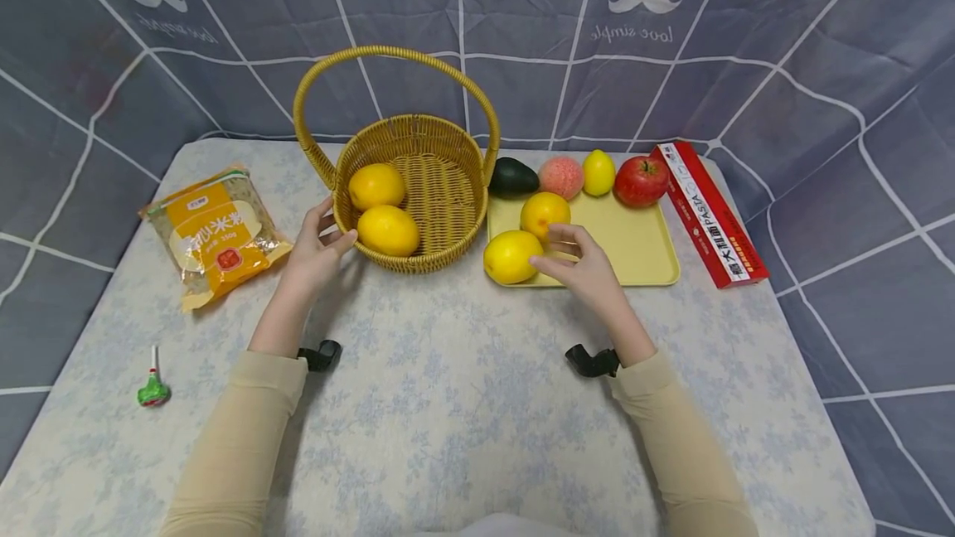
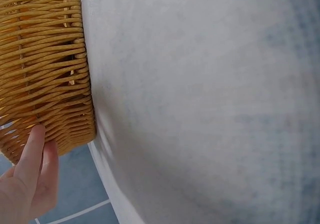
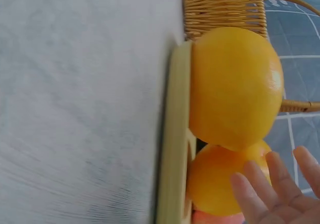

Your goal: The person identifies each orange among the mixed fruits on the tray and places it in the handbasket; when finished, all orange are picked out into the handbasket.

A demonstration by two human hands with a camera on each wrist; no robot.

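Observation:
My left hand (image 1: 313, 251) holds the near left side of a wicker basket (image 1: 448, 251), thumb at the rim and fingers on the outer weave. In the left wrist view, the fingertips (image 2: 36, 134) touch the wicker. Two yellow-orange fruits (image 1: 389, 230) lie inside the basket on its left. My right hand (image 1: 589, 268) is at a pale yellow tray (image 1: 634, 251), fingers spread and slightly bent beside two more round fruits. Its thumb is at the front yellow fruit (image 1: 510, 257); its fingers are near the orange fruit (image 1: 545, 214) behind. Whether they touch is unclear.
Along the tray's back lie an avocado (image 1: 513, 177), a pink peach-like fruit (image 1: 561, 178), a lemon (image 1: 598, 172) and a red apple (image 1: 642, 181). A red pasta box (image 1: 709, 214) lies to the right. A food packet (image 1: 216, 234) and a lollipop (image 1: 153, 388) lie left.

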